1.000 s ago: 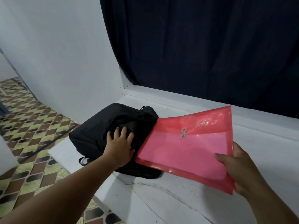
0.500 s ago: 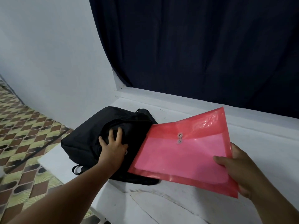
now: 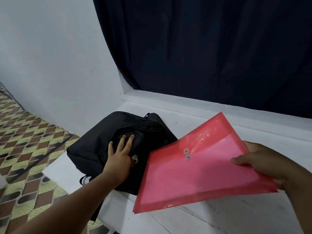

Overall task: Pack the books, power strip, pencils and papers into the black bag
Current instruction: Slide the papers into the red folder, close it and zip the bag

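The black bag (image 3: 94, 149) lies on the left end of a white ledge (image 3: 211, 217). My left hand (image 3: 119, 157) rests on top of the bag with straight fingers reaching into a fold or opening in its fabric. My right hand (image 3: 263, 162) grips the right edge of a translucent red-pink string-tie envelope (image 3: 194, 174) holding papers. The envelope is held slightly tilted above the ledge, its left corner overlapping the bag's right side. No books, power strip or pencils are visible.
A dark navy curtain (image 3: 202, 48) hangs behind the ledge. A white wall (image 3: 50, 56) stands on the left. Below the ledge on the left is a patterned tile floor (image 3: 25, 149). A black strap (image 3: 97, 211) hangs off the ledge's front edge.
My left hand slid a little further across the bag, its fingers spreading into the fold. The envelope stayed in my right hand and shifted slightly towards the bag.
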A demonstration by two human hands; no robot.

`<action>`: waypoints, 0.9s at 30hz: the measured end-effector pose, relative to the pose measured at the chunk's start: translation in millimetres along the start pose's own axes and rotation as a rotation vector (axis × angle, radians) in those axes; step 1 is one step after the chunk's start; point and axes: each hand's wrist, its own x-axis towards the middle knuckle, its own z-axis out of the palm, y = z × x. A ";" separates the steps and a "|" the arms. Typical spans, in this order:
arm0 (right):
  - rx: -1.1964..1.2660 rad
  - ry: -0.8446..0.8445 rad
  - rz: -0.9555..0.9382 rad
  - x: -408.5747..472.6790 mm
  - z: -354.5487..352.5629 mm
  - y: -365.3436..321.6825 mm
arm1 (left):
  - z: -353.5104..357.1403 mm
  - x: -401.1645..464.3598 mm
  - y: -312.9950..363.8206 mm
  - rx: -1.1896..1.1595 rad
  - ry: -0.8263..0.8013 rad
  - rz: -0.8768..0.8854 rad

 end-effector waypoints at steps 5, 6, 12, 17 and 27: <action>-0.036 -0.037 0.060 21.6 3.0 -8.5 | -4.4 2.5 -5.0 -0.071 0.057 -0.032; -0.044 -0.040 0.071 26.0 0.9 -11.4 | -6.7 3.9 -7.9 -0.093 0.097 -0.022; -0.048 -0.001 0.110 44.4 -9.3 -39.1 | -17.9 11.5 -31.9 -0.200 0.203 -0.068; 0.043 0.080 0.073 60.7 12.0 -57.3 | -24.3 10.6 -39.3 -0.238 0.232 -0.081; 0.183 0.065 -0.146 90.9 165.8 -21.3 | -39.1 13.3 -40.0 -0.267 0.203 -0.079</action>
